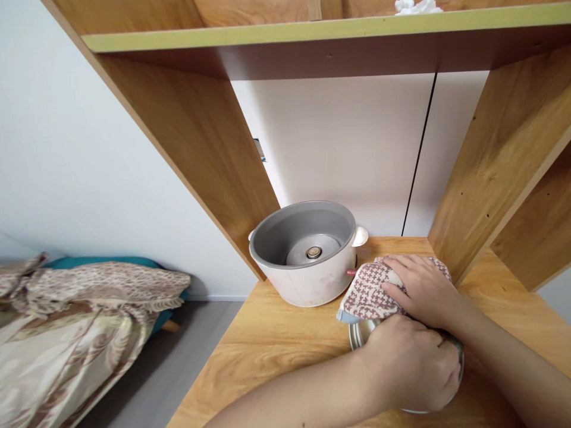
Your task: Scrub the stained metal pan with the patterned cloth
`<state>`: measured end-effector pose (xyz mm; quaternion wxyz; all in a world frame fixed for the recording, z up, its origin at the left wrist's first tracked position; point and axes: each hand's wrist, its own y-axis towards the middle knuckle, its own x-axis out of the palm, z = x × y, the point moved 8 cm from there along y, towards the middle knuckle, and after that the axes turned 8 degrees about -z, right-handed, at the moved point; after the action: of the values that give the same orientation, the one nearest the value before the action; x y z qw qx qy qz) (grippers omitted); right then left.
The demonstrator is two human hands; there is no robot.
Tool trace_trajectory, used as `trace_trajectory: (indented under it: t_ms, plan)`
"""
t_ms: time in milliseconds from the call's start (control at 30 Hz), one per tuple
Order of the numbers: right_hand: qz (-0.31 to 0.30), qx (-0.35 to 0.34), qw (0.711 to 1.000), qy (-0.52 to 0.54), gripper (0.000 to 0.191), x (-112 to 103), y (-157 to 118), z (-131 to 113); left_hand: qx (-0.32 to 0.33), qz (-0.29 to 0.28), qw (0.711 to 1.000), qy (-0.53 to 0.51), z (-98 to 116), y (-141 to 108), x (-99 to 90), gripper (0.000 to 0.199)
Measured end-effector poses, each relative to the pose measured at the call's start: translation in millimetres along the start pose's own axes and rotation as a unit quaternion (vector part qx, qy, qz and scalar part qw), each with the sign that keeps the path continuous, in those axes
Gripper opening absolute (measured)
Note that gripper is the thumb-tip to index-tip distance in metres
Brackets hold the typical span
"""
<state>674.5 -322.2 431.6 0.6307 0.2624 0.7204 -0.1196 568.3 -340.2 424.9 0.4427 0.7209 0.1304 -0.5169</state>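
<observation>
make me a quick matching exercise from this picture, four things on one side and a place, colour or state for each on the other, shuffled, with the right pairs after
Things:
1. patterned cloth
2. white pot
3. upper shelf
4. left hand

Places, colours, states:
A. has a yellow-green front edge
B. curled, at the round container
C. beneath the right hand
D. lidless and grey inside, on the wooden surface

Right pairs: 1-C, 2-D, 3-A, 4-B
</observation>
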Motion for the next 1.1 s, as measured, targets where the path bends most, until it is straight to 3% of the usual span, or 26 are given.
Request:
trace_trajectory:
  t_ms: [400, 1100]
  plan:
    - [-0.007, 0.003, 1.0, 0.0, 0.047, -0.8, 0.5, 0.8, -0.003, 0.066, 0.998, -0.009, -0.7, -3.0, -8.3, 0.024]
    - [-0.01, 0.003, 1.0, 0.002, 0.047, 0.4, 0.7, 2.3, 0.003, 0.068, 0.998, 0.001, -0.5, -1.5, -8.3, 0.024]
